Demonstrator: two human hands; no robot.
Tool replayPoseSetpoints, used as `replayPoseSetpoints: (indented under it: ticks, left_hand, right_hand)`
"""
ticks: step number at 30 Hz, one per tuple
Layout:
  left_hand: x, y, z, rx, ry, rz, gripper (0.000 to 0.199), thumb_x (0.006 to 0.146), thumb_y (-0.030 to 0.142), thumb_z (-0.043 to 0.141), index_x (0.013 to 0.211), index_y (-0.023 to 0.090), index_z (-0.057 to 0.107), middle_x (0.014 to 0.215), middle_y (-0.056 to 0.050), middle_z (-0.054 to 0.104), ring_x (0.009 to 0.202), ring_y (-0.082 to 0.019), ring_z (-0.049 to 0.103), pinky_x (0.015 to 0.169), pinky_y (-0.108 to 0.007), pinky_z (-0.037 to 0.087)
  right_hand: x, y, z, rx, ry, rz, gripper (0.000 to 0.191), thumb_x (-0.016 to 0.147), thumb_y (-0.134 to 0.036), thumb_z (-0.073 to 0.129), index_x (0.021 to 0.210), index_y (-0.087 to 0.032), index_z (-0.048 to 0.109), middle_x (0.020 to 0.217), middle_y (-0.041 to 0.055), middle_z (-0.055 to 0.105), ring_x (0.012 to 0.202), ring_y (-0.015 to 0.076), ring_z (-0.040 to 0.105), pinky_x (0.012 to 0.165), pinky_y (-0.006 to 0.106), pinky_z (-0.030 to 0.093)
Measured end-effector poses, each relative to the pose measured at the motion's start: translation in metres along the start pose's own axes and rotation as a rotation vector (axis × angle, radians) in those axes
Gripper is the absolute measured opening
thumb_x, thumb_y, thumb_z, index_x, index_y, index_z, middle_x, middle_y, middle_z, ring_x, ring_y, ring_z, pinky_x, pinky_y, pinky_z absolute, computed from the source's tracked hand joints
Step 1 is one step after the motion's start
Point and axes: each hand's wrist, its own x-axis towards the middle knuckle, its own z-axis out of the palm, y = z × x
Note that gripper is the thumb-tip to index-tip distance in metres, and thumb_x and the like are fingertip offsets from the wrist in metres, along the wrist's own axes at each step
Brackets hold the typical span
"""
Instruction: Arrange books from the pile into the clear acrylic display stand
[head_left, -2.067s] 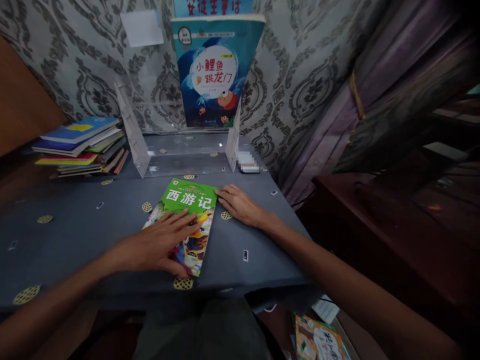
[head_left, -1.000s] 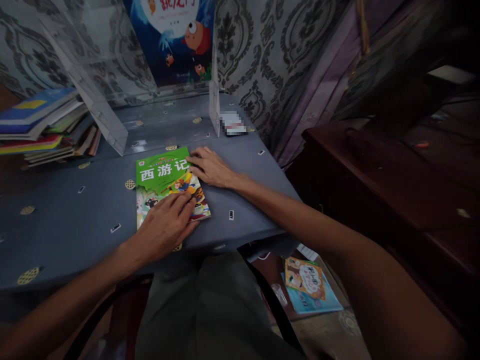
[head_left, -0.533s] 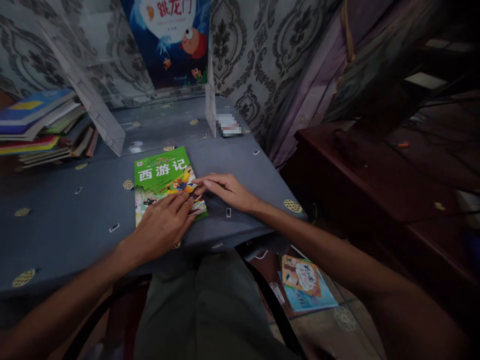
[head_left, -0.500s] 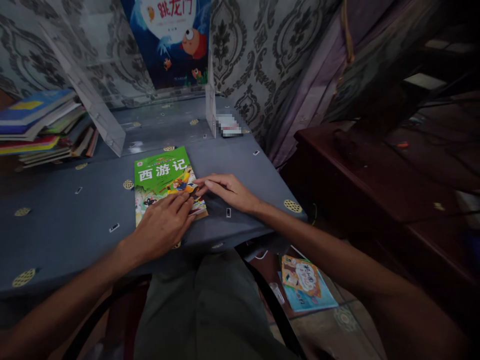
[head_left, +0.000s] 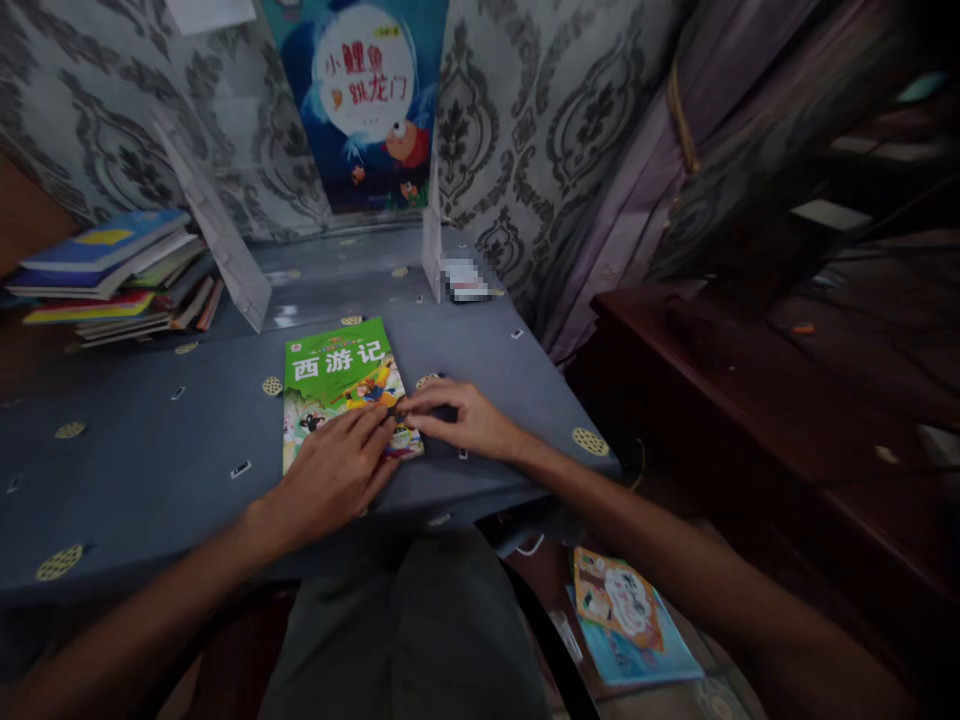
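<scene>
A green book [head_left: 334,385] with three large white characters on its cover is being kept at the centre of the dial, lying closed and face up near the front edge of a table [head_left: 150,530] with a grey-blue patterned cloth; twelve o'clock is being taken as the far side. At six o'clock, the lower cover is being covered by the left hand [head_left: 337,455], its fingers being laid long and flat across the book, with nothing being clenched. At four o'clock, the book's edge is being met by the right hand [head_left: 472,420], its fingers being bent, thumb and forefinger being held a little apart; whether the edge is being gripped cannot be told.

At twelve o'clock, a blue book [head_left: 360,125] with an orange fish is being displayed upright, above a clear stand [head_left: 225,240] whose side panels are being seen at eleven and one. At ten, a stack of books [head_left: 112,265] is being supported by the table. Between one and two, a small item [head_left: 466,280] is being obscured by pixelation. Further out, a purple curtain [head_left: 622,230] is being gathered by a tie at two, and picture books [head_left: 619,610] are being glimpsed on the floor at four.
</scene>
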Motion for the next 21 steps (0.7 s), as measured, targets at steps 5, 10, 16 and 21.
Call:
replayPoseSetpoints:
  ticks: [5,10,16,21]
  left_hand:
    - [-0.004,-0.013,0.002,-0.136,0.007,-0.031,0.04,0.101,0.039,0.045,0.133,0.018,0.058,0.14,-0.012,0.061,0.128,-0.028,0.057,0.105,-0.048,0.049]
    - [-0.011,-0.028,0.015,-0.283,0.096,-0.072,0.039,0.101,0.028,0.044,0.137,0.019,0.053,0.142,-0.01,0.058,0.132,-0.024,0.052,0.113,-0.047,0.043]
    - [-0.018,-0.042,0.029,-0.307,0.138,-0.15,0.049,0.101,0.035,0.044,0.147,0.018,0.041,0.148,-0.013,0.052,0.137,-0.024,0.047,0.116,-0.047,0.039]
    - [-0.017,-0.068,0.036,-0.25,0.161,-0.225,0.048,0.101,0.044,0.042,0.141,0.017,0.047,0.145,-0.014,0.055,0.138,-0.027,0.046,0.118,-0.052,0.035]
  right_hand:
    - [-0.006,-0.013,0.01,-0.418,-0.008,-0.213,0.019,0.096,-0.021,0.053,0.099,-0.019,0.072,0.091,0.0051,0.075,0.089,0.018,0.067,0.103,0.048,0.045]
    - [-0.011,-0.034,0.034,-0.703,-0.141,-0.106,0.033,0.101,-0.025,0.043,0.121,-0.014,0.066,0.125,0.015,0.069,0.121,0.0261,0.06,0.113,0.052,0.039]
    - [0.015,-0.024,0.043,-0.641,-0.315,0.07,0.057,0.104,-0.04,0.034,0.153,-0.012,0.038,0.16,0.018,0.035,0.151,0.0279,0.028,0.121,0.056,0.027]
    - [0.068,0.005,0.035,-0.635,-0.374,0.245,0.061,0.102,-0.041,0.036,0.155,-0.009,0.034,0.163,0.019,0.026,0.154,0.0297,0.019,0.122,0.058,0.021]
